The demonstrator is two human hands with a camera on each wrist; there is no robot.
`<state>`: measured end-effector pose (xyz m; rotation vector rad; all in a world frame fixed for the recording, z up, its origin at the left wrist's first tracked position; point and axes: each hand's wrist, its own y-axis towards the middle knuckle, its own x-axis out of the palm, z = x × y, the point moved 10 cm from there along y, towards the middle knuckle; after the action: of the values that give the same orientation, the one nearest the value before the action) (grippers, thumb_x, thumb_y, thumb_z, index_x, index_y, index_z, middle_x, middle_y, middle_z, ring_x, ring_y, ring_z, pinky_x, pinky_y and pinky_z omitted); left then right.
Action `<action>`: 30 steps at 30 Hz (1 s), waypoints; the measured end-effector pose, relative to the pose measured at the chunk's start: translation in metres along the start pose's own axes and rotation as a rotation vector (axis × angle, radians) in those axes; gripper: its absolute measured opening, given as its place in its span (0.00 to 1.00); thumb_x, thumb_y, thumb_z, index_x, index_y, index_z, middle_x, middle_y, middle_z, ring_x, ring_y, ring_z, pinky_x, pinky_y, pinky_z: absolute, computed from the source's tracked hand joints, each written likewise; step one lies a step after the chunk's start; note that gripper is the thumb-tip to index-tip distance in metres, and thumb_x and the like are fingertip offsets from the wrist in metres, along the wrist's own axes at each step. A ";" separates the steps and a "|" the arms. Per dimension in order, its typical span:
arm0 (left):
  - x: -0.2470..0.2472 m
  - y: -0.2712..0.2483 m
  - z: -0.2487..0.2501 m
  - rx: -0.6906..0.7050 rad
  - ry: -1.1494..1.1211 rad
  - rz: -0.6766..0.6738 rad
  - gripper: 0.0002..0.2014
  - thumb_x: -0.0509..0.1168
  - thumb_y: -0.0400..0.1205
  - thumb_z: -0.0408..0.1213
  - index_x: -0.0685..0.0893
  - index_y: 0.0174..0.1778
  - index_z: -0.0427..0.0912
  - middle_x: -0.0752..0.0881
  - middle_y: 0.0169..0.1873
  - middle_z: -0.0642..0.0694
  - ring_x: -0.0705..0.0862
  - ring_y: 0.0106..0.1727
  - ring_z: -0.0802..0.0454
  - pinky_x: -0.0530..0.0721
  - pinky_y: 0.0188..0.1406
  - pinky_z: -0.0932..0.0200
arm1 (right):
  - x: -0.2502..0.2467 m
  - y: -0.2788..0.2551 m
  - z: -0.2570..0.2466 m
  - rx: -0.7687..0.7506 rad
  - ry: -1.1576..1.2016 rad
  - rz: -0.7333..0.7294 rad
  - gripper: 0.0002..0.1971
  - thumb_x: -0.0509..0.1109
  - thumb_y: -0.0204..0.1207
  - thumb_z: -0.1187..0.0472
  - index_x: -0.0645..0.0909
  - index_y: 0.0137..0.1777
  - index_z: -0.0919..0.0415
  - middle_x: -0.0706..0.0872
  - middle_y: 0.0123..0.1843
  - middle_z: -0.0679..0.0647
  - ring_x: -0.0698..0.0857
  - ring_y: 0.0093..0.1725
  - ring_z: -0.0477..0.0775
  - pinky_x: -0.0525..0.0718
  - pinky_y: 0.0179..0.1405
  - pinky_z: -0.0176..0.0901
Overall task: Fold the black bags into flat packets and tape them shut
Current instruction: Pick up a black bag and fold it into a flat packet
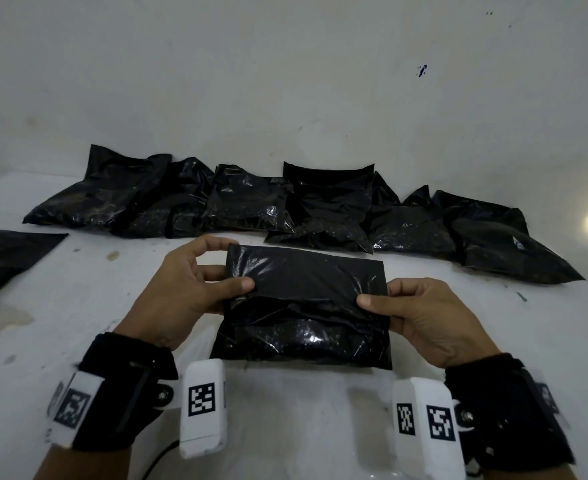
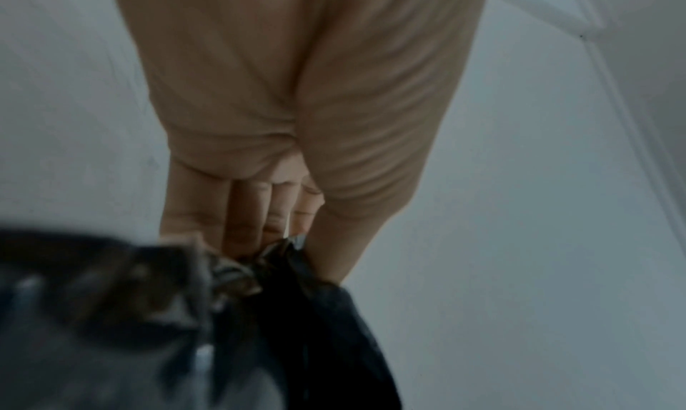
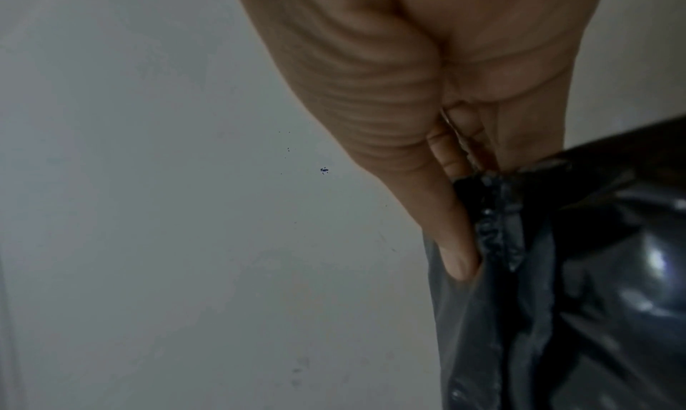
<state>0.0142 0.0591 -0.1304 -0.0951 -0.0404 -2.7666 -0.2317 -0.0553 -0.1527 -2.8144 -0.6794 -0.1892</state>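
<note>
A glossy black bag (image 1: 304, 306) lies on the white table (image 1: 285, 410) in front of me, its upper flap folded down over the bulging lower half. My left hand (image 1: 195, 285) pinches the flap's left edge, thumb on top and fingers behind. My right hand (image 1: 420, 313) pinches the right edge the same way. In the left wrist view the left hand (image 2: 282, 234) grips crumpled black plastic (image 2: 304, 313). In the right wrist view the thumb of the right hand (image 3: 456, 240) presses into the bag's edge (image 3: 538, 269).
Several filled black bags (image 1: 237, 199) lie in a row along the white wall (image 1: 285, 81) behind the one I hold. Another black bag (image 1: 5, 258) lies at the table's left edge. No tape is in view.
</note>
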 end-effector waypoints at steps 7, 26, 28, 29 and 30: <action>0.000 -0.001 -0.001 -0.009 -0.055 -0.041 0.26 0.81 0.65 0.29 0.72 0.51 0.42 0.91 0.43 0.31 0.89 0.38 0.39 0.89 0.33 0.48 | -0.007 0.002 0.000 0.035 0.003 0.006 0.06 0.78 0.58 0.71 0.83 0.31 0.73 0.90 0.35 0.65 0.90 0.32 0.54 0.89 0.33 0.38; 0.005 -0.057 -0.004 -0.068 0.299 -0.074 0.11 0.73 0.76 0.23 0.91 0.52 0.37 0.93 0.44 0.42 0.92 0.46 0.47 0.90 0.44 0.60 | -0.011 -0.062 0.024 0.127 -0.220 0.062 0.07 0.77 0.74 0.65 0.84 0.42 0.70 0.88 0.36 0.62 0.89 0.31 0.55 0.87 0.27 0.42; 0.005 -0.067 -0.012 -0.112 0.300 -0.084 0.15 0.77 0.71 0.25 0.91 0.53 0.38 0.93 0.43 0.41 0.92 0.47 0.46 0.90 0.49 0.60 | -0.011 -0.067 0.028 0.127 -0.238 0.064 0.07 0.77 0.73 0.66 0.84 0.39 0.69 0.89 0.37 0.63 0.89 0.32 0.55 0.86 0.26 0.42; 0.005 -0.070 -0.015 -0.134 0.304 -0.092 0.18 0.79 0.68 0.24 0.90 0.54 0.39 0.93 0.43 0.41 0.92 0.48 0.45 0.89 0.51 0.60 | -0.010 -0.069 0.029 0.127 -0.241 0.065 0.06 0.77 0.73 0.67 0.84 0.39 0.70 0.90 0.37 0.64 0.90 0.32 0.55 0.86 0.26 0.42; 0.005 -0.074 -0.017 -0.153 0.308 -0.102 0.20 0.79 0.66 0.24 0.90 0.55 0.39 0.93 0.43 0.40 0.92 0.48 0.45 0.89 0.52 0.60 | -0.010 -0.070 0.030 0.128 -0.241 0.064 0.06 0.77 0.73 0.68 0.84 0.39 0.71 0.90 0.38 0.65 0.90 0.33 0.56 0.87 0.25 0.43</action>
<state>-0.0181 0.1252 -0.1486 0.3012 0.2537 -2.8496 -0.2715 0.0089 -0.1695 -2.7551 -0.6246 0.2016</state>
